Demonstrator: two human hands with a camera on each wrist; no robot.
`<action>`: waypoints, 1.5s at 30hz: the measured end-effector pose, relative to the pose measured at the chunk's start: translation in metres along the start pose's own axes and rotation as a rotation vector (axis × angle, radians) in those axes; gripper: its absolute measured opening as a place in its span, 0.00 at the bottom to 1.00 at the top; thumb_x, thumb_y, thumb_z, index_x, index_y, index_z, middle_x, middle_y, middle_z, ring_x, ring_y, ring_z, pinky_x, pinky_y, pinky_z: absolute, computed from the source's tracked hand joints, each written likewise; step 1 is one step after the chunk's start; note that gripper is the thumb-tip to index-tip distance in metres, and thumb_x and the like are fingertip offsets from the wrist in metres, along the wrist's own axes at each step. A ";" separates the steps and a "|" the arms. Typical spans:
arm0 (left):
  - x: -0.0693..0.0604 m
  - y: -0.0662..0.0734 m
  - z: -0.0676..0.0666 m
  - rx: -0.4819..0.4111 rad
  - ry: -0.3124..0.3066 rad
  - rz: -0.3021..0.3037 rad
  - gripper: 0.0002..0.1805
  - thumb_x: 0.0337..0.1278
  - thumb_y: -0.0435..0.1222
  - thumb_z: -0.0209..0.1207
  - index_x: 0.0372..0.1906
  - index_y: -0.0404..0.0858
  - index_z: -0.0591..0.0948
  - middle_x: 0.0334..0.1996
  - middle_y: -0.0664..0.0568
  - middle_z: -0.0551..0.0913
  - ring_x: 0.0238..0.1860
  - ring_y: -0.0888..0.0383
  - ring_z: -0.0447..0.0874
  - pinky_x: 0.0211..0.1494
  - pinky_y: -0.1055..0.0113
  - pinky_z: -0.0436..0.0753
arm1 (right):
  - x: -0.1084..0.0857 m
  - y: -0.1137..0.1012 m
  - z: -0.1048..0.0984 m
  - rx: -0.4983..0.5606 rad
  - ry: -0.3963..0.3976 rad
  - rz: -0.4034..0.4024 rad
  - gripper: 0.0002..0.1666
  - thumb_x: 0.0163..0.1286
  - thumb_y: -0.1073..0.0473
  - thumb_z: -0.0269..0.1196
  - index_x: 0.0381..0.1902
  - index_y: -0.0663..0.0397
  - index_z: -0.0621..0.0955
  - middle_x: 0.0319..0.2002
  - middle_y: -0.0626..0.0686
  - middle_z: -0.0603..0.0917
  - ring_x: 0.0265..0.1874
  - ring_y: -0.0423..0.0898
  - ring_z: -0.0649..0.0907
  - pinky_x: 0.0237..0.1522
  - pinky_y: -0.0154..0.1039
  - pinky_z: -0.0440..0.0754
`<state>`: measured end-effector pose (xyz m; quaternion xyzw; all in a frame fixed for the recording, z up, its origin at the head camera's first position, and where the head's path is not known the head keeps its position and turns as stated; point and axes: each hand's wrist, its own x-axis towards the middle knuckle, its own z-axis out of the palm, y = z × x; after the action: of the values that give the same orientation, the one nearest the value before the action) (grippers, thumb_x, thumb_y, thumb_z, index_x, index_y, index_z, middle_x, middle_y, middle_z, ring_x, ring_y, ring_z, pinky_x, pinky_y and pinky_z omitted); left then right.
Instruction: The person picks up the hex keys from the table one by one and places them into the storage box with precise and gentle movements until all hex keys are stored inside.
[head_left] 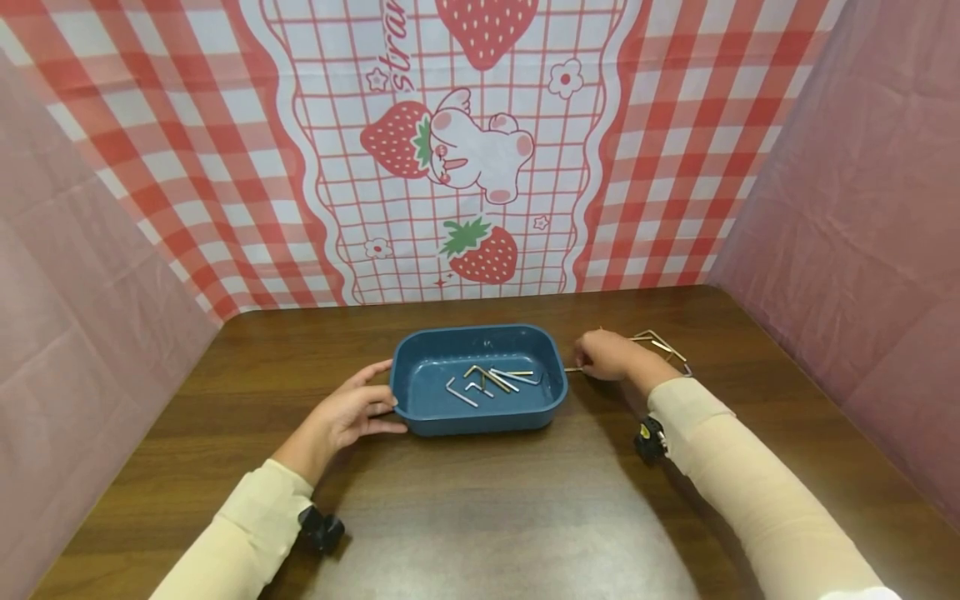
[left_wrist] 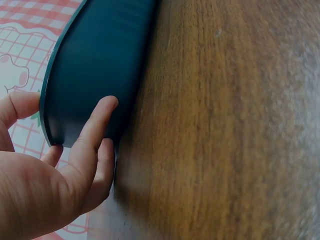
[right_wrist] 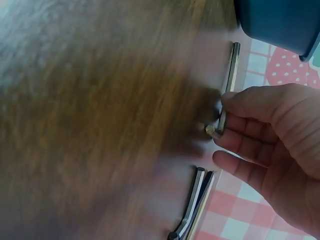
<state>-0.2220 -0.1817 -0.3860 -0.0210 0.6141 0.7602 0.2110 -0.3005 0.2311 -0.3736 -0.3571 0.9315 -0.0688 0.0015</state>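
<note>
"Step in hand, as judged from here?"

"Apparently a pick-up. One brass-coloured hex key [right_wrist: 233, 65] is pinched between the thumb and fingers of the right hand [head_left: 606, 353], just beyond the right end of the blue tray [head_left: 480, 423]. Several more keys [head_left: 504, 381] are seen lying inside."

"And the left hand [head_left: 352, 414]?"

"Its fingers are spread loosely around the tray's left end, with the wall and rim touched rather than clasped. The tray seems to be steadied that way."

"What would be called for by the next move?"

"A firm pinch and some height, it is judged. If the key is to be taken over the tray, the near end's rim must be cleared, since the key's long arm is pointed that way. Whether the two are touching cannot be told for sure."

"Edges and room?"

"Ample wood is offered by the table [head_left: 495, 508] in front of the tray. Behind, less depth is given before the checked cloth [head_left: 660, 167] is met. By the right wrist, loose keys [right_wrist: 193, 197] are found, so a low backward sweep could be snagged."
</note>
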 end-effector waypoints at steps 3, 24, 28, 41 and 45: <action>0.000 0.000 0.000 0.003 -0.005 0.004 0.44 0.50 0.21 0.50 0.75 0.40 0.53 0.47 0.36 0.74 0.43 0.49 0.81 0.48 0.42 0.83 | -0.001 0.001 0.000 0.010 0.011 -0.012 0.07 0.53 0.73 0.64 0.21 0.58 0.78 0.19 0.46 0.75 0.20 0.41 0.73 0.30 0.46 0.79; -0.001 0.000 0.000 -0.002 0.003 -0.003 0.44 0.49 0.21 0.51 0.75 0.39 0.53 0.45 0.37 0.75 0.41 0.49 0.80 0.46 0.43 0.84 | -0.001 0.001 -0.006 0.100 -0.058 0.041 0.08 0.46 0.74 0.64 0.26 0.60 0.79 0.22 0.49 0.78 0.23 0.42 0.74 0.27 0.37 0.76; 0.000 0.000 0.000 -0.002 0.003 -0.001 0.44 0.49 0.21 0.51 0.75 0.39 0.53 0.45 0.37 0.75 0.41 0.49 0.81 0.46 0.43 0.84 | -0.003 0.005 -0.008 0.089 -0.065 0.047 0.08 0.47 0.74 0.64 0.26 0.61 0.79 0.22 0.49 0.77 0.23 0.42 0.74 0.27 0.38 0.76; 0.001 0.000 0.000 -0.003 0.001 0.002 0.44 0.50 0.21 0.51 0.75 0.39 0.53 0.45 0.37 0.76 0.41 0.50 0.81 0.47 0.43 0.83 | -0.013 0.008 -0.026 0.130 -0.057 0.097 0.06 0.50 0.74 0.62 0.27 0.62 0.79 0.20 0.46 0.74 0.22 0.42 0.73 0.24 0.36 0.73; 0.001 -0.001 -0.001 -0.008 0.003 0.005 0.44 0.50 0.21 0.50 0.75 0.39 0.53 0.45 0.37 0.75 0.40 0.49 0.81 0.47 0.42 0.83 | -0.013 0.005 -0.034 0.153 -0.042 0.117 0.06 0.50 0.73 0.62 0.28 0.62 0.80 0.22 0.47 0.75 0.23 0.43 0.73 0.25 0.38 0.73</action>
<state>-0.2225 -0.1824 -0.3871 -0.0217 0.6115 0.7631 0.2081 -0.2955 0.2475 -0.3410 -0.3024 0.9426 -0.1319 0.0523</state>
